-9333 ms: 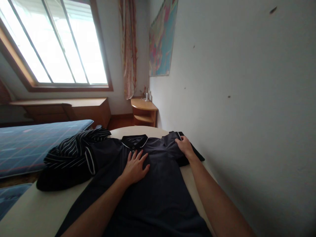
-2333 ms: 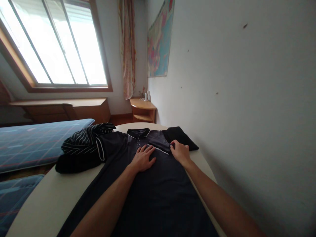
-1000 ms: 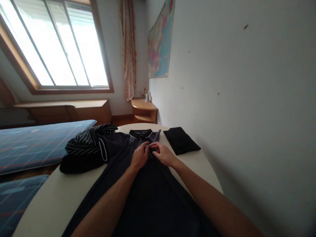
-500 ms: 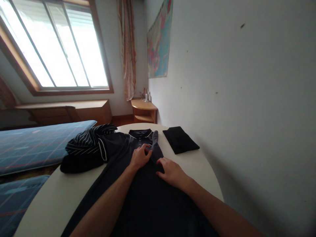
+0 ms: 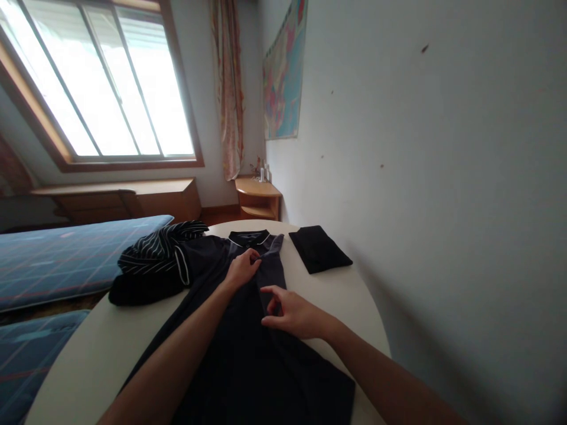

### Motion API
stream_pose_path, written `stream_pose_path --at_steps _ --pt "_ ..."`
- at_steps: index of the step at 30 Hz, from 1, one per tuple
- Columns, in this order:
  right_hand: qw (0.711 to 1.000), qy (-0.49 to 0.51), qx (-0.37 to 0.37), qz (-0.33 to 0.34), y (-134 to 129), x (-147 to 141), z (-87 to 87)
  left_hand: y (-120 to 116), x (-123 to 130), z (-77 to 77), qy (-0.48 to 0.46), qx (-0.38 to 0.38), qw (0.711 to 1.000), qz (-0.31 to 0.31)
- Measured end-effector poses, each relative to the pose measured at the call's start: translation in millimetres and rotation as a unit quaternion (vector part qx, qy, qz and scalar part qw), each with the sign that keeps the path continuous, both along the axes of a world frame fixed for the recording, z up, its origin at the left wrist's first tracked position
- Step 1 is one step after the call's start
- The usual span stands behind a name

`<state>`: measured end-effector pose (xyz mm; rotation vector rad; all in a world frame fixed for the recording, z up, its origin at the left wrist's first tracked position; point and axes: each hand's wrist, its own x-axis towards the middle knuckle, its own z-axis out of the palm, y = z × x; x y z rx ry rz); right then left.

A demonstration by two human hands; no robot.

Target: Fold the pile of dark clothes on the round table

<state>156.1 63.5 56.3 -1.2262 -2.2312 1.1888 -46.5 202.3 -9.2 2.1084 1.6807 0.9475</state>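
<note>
A dark polo shirt [image 5: 230, 354] lies front up, its black white-edged collar [image 5: 248, 238] at the far end and its hem towards me. Its right side is turned inward over the front, with the sleeve [image 5: 271, 251] lying beside the collar. My left hand [image 5: 243, 268] is closed, pinching the turned-in fabric just below the collar. Nearer to me, my right hand [image 5: 296, 311] hovers over or rests on the folded side. Its thumb and forefinger are apart, the other fingers curled, and nothing shows between them.
The shirt lies on a round cream table [image 5: 354, 313]. A folded black garment [image 5: 319, 249] is at the right. At the left, a bunched black-and-white striped garment [image 5: 153, 251] sits by a black cloth [image 5: 146, 288]. Blue plaid mattresses [image 5: 84, 248] lie beyond; a white wall [image 5: 434, 224] is close on the right.
The shirt's right side has been folded further inward, baring table on the right. My left hand has moved slightly left and away from me; the right has moved left and nearer.
</note>
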Motion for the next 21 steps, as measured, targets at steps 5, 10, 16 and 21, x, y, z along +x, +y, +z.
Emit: stream_pose_path --at_steps 5,10,16,21 --pt "0.991 -0.123 -0.001 0.05 -9 -6 -6.3 1 -12 -9.6 0.015 -0.007 1.0 -0.016" --pt "0.979 -0.166 0.008 0.116 -19 -14 1.7 3 -16 -10.5 0.028 0.003 0.999 -0.045" --pt "0.977 -0.153 0.068 0.132 -18 -18 2.7 -9 -20 -3.4 0.046 0.033 0.996 -0.065" --pt "0.971 -0.168 0.167 0.034 -14 -16 -15.9 -35 -25 -5.7 0.095 0.078 0.984 -0.131"
